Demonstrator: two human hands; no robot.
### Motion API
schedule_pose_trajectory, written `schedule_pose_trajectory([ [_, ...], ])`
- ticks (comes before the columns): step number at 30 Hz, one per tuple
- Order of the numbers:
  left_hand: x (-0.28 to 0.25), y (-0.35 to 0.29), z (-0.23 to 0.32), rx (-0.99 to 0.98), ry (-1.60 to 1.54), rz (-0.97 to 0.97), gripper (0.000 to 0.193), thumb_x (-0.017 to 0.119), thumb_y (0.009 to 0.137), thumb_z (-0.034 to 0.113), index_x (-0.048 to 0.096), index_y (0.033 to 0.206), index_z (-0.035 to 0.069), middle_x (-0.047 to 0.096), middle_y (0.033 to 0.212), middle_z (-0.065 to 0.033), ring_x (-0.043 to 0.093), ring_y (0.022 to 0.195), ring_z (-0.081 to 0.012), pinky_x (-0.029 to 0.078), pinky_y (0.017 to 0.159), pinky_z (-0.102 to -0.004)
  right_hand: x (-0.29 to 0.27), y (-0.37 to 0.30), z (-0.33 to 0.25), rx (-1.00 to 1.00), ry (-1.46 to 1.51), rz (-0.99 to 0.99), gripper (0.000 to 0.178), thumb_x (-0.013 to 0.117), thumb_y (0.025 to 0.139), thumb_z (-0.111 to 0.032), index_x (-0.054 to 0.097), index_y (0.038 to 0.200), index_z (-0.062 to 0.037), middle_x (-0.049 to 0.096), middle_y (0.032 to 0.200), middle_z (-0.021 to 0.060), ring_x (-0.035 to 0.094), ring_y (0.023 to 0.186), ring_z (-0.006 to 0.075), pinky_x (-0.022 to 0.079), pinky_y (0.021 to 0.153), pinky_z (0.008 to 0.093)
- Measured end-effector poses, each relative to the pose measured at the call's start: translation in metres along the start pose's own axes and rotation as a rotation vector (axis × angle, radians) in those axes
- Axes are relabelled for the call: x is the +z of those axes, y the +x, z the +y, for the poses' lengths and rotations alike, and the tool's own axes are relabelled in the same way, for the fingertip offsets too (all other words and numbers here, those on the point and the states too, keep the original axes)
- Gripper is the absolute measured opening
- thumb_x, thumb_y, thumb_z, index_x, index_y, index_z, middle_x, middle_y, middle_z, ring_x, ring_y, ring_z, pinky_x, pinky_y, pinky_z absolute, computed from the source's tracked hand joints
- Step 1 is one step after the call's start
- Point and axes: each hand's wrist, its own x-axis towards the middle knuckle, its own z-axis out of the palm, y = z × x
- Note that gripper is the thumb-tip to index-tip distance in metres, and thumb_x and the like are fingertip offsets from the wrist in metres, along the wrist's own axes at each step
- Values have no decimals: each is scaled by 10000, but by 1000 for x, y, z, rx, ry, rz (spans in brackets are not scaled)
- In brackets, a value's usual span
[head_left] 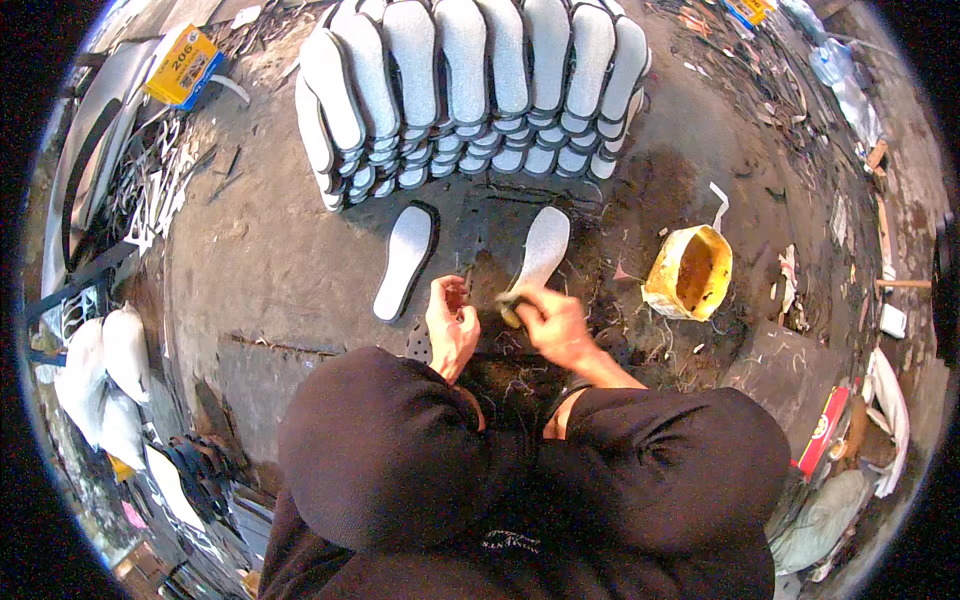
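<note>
My left hand (453, 328) is in front of my knees, its fingers curled in; whatever they may hold is too small to make out. Beside it, my right hand (560, 325) grips a small tool with a brownish-yellow end (510, 309), slightly blurred, perhaps a brush. Just beyond my right hand lies a grey-white shoe sole (545, 245), its near end partly covered by the hand. A second sole (407, 258), pale with a dark edge, lies flat on the ground beyond my left hand.
A stack of several pale soles (465, 70) stands at the far side. To the right sits a yellow tub (692, 272), brown-stained inside. White sacks (105, 375) and white strip scraps (165, 190) lie left, a yellow-blue box (185, 68) far left, a red box (823, 432) right.
</note>
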Motion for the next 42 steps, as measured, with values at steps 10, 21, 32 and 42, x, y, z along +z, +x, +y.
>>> schedule_pose_trajectory([
  [10, 21, -15, -2, 313, 454, -403, 1102, 950, 763, 181, 361, 1687, 65, 542, 1454, -241, 524, 1327, -458, 457, 1157, -535, -208, -46, 38, 156, -853, 781, 322, 720, 1031, -190, 795, 1333, -108, 795, 1119, 140, 711, 998, 405, 573, 923, 489],
  [21, 1, 128, 116, 799, 215, 135, 904, 937, 776, 75, 465, 1541, -17, 566, 1381, -240, 585, 1277, -404, 500, 1117, -471, -189, -114, -23, 391, -660, 594, 319, 695, 1012, -114, 762, 1312, -29, 737, 1139, 212, 702, 1100, 431, 557, 957, 506],
  [32, -8, 347, 214, 618, 279, 425, 937, 945, 849, 348, 462, 1581, 18, 671, 1374, -258, 663, 1285, -407, 513, 1115, -498, -179, -104, -16, 405, -632, 626, 345, 714, 995, -140, 758, 1304, 8, 741, 1158, 245, 714, 1100, 462, 563, 951, 522],
  [42, -54, 65, -29, 122, 776, 349, 1008, 899, 762, 234, 434, 1648, 115, 504, 1543, -267, 411, 1488, -477, 356, 1244, -593, -250, -47, 52, 392, -662, 675, 412, 764, 1003, -196, 750, 1356, 17, 767, 1283, 275, 722, 1187, 479, 566, 1011, 524],
])
